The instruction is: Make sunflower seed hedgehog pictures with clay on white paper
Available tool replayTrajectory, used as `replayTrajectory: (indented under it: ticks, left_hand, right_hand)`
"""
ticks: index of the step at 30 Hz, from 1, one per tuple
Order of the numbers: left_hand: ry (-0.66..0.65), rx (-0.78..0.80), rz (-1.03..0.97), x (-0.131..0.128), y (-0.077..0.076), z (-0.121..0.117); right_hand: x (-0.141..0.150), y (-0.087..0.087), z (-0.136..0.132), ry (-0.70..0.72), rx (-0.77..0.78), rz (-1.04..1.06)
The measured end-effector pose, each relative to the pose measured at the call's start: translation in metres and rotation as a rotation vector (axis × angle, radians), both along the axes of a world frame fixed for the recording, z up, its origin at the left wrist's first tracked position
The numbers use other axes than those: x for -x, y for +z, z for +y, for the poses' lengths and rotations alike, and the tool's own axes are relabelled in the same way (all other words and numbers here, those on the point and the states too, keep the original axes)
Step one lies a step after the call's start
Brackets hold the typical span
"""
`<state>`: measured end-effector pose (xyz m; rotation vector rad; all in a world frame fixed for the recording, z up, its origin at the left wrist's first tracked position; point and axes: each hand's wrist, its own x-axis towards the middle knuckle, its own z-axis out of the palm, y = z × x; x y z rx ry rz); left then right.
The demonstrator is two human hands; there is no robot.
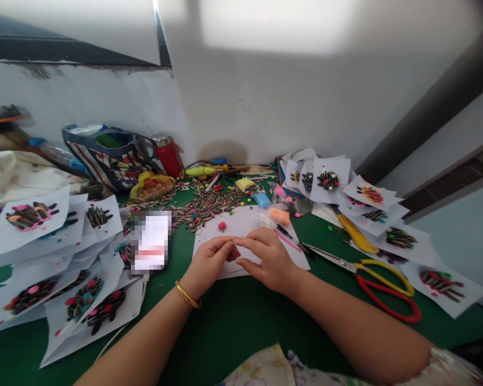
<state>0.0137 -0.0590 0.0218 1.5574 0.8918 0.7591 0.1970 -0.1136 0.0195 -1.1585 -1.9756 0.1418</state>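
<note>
Both my hands meet over a white sheet of paper [249, 221] on the green table. My left hand [209, 261] is closed, thumb pressed against its fingers; anything pinched there is hidden or too small to name. My right hand [270, 260] reaches its index finger to the left fingertips, while its thumb stays apart below. On the paper beyond them sits a small red lump of clay [222, 226]. Near my right hand lie an orange clay block [279, 216], a black pen [285, 231] and a pink stick [290, 242].
Sunflower seeds [201, 209] are strewn behind the paper. Large scissors [356, 266] with red and yellow handles and a yellow cutter [356, 234] lie right. Seed-picture sheets [451, 292] pile up on both sides. A phone [151, 241], red flask [167, 155] and striped bag [108, 161] stand left.
</note>
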Motion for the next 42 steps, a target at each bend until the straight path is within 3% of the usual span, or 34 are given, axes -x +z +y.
replayTrajectory:
  ticks: [20, 26, 33, 42]
  left_hand:
    - [-0.027, -0.007, -0.052, -0.0002, -0.0014, -0.0006]
    - [0.008, -0.005, 0.024, 0.0017, 0.003, -0.0018]
    - [-0.035, 0.092, -0.09, 0.0004, -0.0017, 0.0007]
    - [-0.04, 0.112, -0.049, 0.002, -0.0004, 0.0006]
  right_hand:
    - [0.001, -0.0004, -0.0006, -0.023, 0.031, -0.008]
    - [0.0008, 0.0, -0.0001, -0.018, 0.022, -0.002]
    - [0.0, 0.0003, 0.0002, -0.03, 0.041, -0.023]
    - [0.001, 0.0003, 0.0001, -0.017, 0.017, 0.012]
